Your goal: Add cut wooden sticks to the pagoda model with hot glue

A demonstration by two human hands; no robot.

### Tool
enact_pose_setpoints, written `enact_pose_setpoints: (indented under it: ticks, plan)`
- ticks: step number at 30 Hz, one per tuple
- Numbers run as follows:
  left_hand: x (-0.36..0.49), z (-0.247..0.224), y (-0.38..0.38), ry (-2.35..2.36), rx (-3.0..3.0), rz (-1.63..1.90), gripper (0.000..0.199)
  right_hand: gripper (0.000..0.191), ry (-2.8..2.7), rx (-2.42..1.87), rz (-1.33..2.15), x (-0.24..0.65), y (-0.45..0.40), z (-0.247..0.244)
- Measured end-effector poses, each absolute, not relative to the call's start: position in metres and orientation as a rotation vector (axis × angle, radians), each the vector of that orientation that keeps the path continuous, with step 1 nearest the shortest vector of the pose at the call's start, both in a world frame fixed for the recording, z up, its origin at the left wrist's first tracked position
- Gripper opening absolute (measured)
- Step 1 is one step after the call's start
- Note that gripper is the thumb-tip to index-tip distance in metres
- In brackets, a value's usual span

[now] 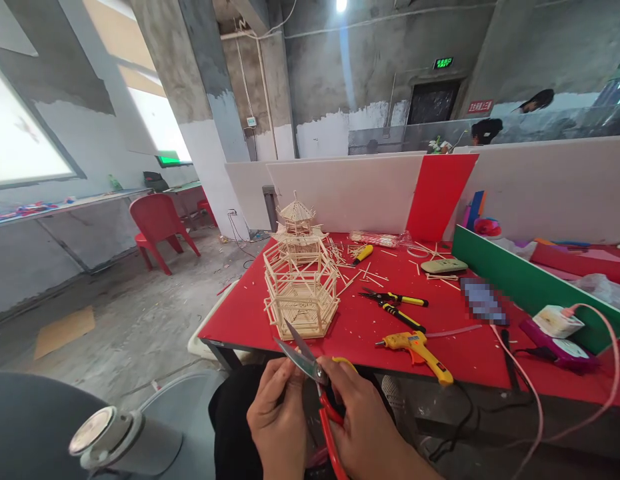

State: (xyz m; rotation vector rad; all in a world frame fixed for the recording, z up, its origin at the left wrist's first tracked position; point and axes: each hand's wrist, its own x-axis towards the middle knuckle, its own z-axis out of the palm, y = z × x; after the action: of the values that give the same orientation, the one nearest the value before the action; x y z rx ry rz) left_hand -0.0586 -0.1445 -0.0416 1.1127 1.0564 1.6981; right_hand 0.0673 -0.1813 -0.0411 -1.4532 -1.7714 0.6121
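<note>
Centrally, low in view, the red-handled scissors (306,363) sit in front of the table's near edge, above the person's lap, their slightly parted blades aimed toward 11 o'clock. The right hand (363,410) is closed around their handles, while the left hand (279,407), at 8 o'clock from the pivot, has its fingers curled together right by the lower blade; whether these pinch something small, I cannot tell. From the scissors, at 12 o'clock, a tiered pagoda of pale sticks (301,263) stands upright near the left edge of the red table (355,333), with a pointed roof on top. At 1 o'clock lie loose sticks (375,275), a yellow-handled tool (363,255) and, beyond them, a clear bag of sticks (377,239). Black-and-yellow pliers (410,300) rest at 2 o'clock, handles spread. Close to the near edge, at 3 o'clock, a yellow glue gun (415,347) lies on its side, its nozzle turned toward 9 o'clock. Farther along that side are a white plug block (557,321) and a long green panel (520,277). Away on the floor, a red chair (163,223) stands at 10 o'clock.
</note>
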Motion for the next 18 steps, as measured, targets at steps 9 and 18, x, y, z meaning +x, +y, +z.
enact_pose_setpoints:
  ticks: [9,18]
  plan:
    - [-0.046,-0.026,-0.15,0.942,0.842,1.719,0.018,0.071,-1.773,-1.377,0.487,0.069,-0.182,-0.046]
    - [-0.045,-0.021,-0.149,0.953,0.772,1.728,0.024,0.07,-1.792,-1.375,0.533,0.069,-0.181,-0.049]
